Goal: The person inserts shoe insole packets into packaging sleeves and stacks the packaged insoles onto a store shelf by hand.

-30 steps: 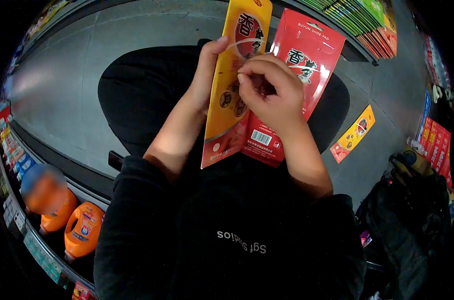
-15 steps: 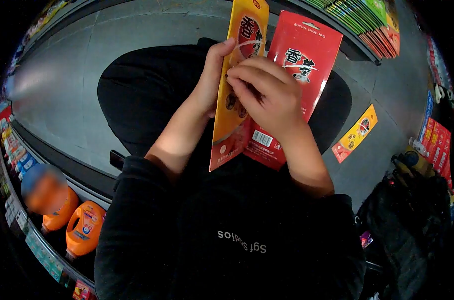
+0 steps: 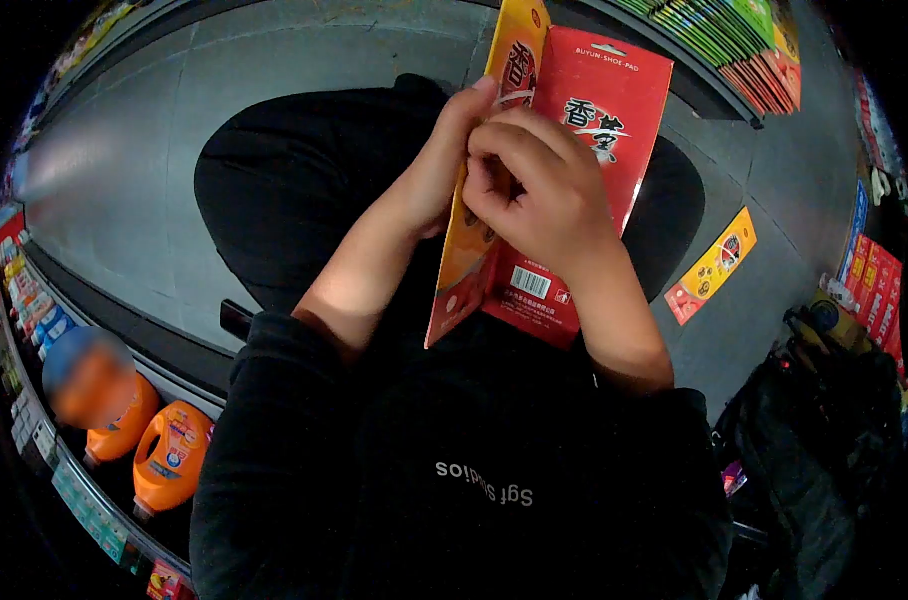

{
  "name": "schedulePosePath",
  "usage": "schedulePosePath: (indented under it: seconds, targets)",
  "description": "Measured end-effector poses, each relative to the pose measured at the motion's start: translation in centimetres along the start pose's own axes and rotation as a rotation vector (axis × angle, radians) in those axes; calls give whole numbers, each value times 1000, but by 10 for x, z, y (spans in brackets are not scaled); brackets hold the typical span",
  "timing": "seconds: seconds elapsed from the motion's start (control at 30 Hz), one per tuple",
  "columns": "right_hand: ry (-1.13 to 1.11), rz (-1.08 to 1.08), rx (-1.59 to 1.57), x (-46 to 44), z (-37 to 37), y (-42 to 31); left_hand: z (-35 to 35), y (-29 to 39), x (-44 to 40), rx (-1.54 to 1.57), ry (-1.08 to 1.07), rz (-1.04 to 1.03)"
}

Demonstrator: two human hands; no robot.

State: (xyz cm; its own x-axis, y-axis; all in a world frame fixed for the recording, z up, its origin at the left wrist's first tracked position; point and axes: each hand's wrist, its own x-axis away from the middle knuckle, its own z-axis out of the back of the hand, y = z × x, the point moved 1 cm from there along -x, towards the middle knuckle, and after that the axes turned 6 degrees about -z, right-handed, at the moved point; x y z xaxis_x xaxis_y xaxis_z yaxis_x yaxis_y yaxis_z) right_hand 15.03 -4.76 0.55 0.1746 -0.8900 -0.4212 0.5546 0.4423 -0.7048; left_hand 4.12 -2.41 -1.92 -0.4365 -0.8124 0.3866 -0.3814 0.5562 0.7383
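Observation:
Above my lap stands a yellow package (image 3: 465, 255) with a reddish lower end, tilted so its printed face is seen at a steep angle. My left hand (image 3: 444, 165) holds it from behind at its left edge, thumb up. My right hand (image 3: 539, 185) is in front of it with thumb and forefinger curled together at its face; whatever they pinch is too small to make out. A red package (image 3: 614, 95) with a hang slot, black characters and a barcode lies to the right, partly behind my right hand.
Another yellow package (image 3: 712, 266) lies on the grey floor at right. Green and orange packages (image 3: 719, 40) fill a shelf at top right. Orange jugs (image 3: 170, 458) stand on the lower-left shelf. A black bag (image 3: 804, 440) sits at lower right, near red boxes (image 3: 872, 290).
The yellow package and my left hand have moved right, and the package has turned more edge-on. The red package has shifted slightly left. My right hand's fingers have curled in further.

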Motion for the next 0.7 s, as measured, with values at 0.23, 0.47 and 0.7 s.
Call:
schedulePosePath:
  seconds: [0.23, 0.47, 0.7]
  targets:
    - [2, -78, -72, 4, 3, 8, -12, 0, -2, -2, -7, -13]
    - [78, -106, -159, 6, 7, 12, -14, -4, -4, -45, -8, 26]
    - [17, -180, -221, 11, 16, 16, -21, -2, -9, -25, 15, 25]
